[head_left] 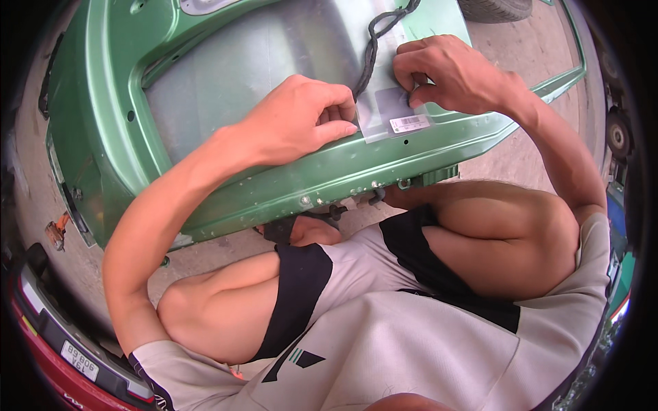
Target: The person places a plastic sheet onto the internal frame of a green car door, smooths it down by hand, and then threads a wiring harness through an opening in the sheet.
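A green car door (113, 103) lies in front of me, its inner side up. Over its lower right part is a clear plastic sheet (372, 125) with a dark grey patch and a white printed label (409, 123). My left hand (295, 120) is closed, thumb and fingers pinching the sheet's left edge just above the door rim. On the far right side, my right hand (452, 75) has its fingers curled and its thumb against the sheet beside the grey patch. A black wiring harness (370, 58) runs between the hands, its lower end passing behind the sheet's edge.
My bent knees (504, 226) are close to the door's near edge. A tyre (497, 8) lies at the top right on the concrete floor (507, 164). A red car's rear (51, 370) stands at the lower left. A small orange object (56, 231) lies on the left floor.
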A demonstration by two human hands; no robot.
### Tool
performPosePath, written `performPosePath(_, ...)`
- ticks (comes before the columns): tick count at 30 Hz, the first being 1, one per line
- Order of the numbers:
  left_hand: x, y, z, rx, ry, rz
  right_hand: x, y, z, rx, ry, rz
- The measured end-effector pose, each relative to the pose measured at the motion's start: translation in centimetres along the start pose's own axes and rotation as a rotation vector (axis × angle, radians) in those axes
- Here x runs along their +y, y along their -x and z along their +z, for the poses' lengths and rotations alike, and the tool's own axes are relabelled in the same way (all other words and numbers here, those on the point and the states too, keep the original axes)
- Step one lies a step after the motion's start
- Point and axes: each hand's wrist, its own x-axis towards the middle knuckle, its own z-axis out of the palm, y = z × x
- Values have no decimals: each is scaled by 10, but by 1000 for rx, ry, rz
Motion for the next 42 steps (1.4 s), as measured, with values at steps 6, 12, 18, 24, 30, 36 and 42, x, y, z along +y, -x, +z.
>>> performPosePath(6,5,17,-3,-2,-224,10,-33,6,6,-53,-91,-118)
performPosePath(12,7,18,-5,-18,-253,47,-24,6,20,-18,-49,-111)
performPosePath(18,10,21,-37,-41,-392,60,-21,6,16,12,-59,-234)
performPosePath(24,25,44,-67,-256,-561,-176,-17,11,18,14,146,-259)
performPosePath(30,-4,54,-41,-178,-270,-152,-23,6,14,2,169,-230)
performPosePath(36,-6,43,-24,-120,-24,-234,-21,2,11,-35,112,-196)
performPosePath(42,-6,30,-18,-126,82,-318,-21,-2,6,-92,58,-179)
